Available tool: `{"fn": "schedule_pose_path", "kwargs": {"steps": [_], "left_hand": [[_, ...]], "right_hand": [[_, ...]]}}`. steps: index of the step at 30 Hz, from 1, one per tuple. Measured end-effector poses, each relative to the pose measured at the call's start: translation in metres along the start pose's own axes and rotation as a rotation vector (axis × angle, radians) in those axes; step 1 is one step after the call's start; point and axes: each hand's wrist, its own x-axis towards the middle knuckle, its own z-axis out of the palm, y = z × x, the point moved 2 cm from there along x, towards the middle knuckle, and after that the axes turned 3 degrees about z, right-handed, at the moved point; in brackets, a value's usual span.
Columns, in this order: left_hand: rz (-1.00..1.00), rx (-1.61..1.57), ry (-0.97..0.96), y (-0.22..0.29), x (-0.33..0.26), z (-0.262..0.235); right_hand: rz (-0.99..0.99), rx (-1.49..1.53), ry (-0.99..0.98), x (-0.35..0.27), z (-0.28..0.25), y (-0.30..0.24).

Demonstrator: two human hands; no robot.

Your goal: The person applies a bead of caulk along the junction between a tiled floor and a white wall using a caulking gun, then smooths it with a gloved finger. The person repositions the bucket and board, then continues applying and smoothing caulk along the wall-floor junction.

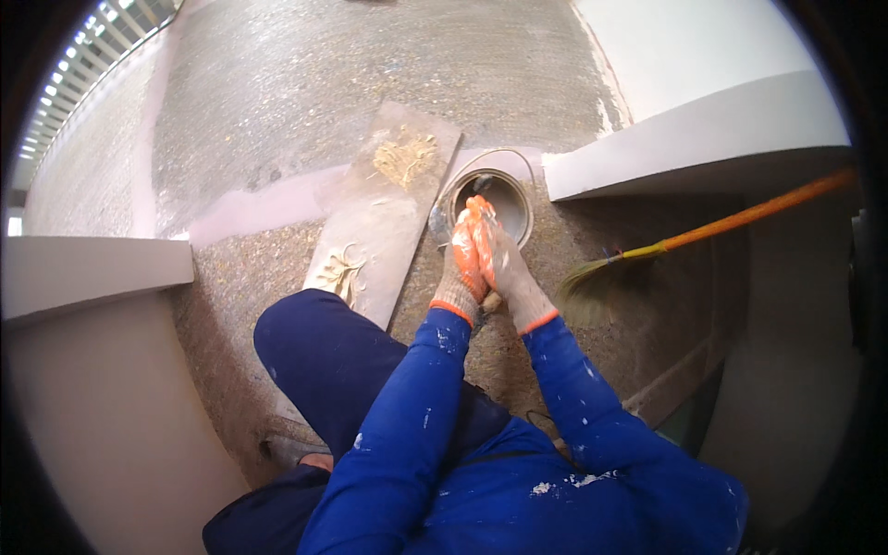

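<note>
Both my hands wear knitted gloves with orange-coated palms, smeared white. My left hand (468, 248) and my right hand (499, 257) are pressed together, palm against palm, fingers closed and pointing away from me. They are over the near part of a round metal bucket (528, 209) with a thin wire handle. A pale grey layer and a small dark object (483, 184) show inside the bucket. Whatever may be between my palms is hidden. A small tan, rounded thing (492, 302) shows between my wrists; its kind is unclear.
Left of the bucket lies a long board (377, 227) bearing cream ornamental pieces: a leafy one (405, 159) and a branching one (340, 271). A broom (666, 244) with an orange handle leans at right. Low pale walls (97, 273) flank me on rough speckled flooring (277, 102).
</note>
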Motion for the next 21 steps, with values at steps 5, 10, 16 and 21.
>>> {"fn": "schedule_pose_path", "kwargs": {"steps": [5, 10, 16, 21], "left_hand": [[-0.124, -0.36, -0.054, -0.009, 0.004, -0.01], [-0.088, -0.079, -0.145, -0.006, 0.006, -0.005], [0.024, 0.548, 0.161, 0.011, 0.0, -0.002], [0.183, 0.989, 0.307, 0.041, -0.008, -0.008]], "right_hand": [[-0.279, -1.267, 0.071, -0.004, -0.006, 0.038], [-0.124, -0.566, 0.212, 0.012, -0.016, 0.038], [-0.245, -0.891, 0.188, 0.011, -0.047, 0.023], [-0.279, -1.265, 0.208, 0.004, -0.028, 0.023]]}}
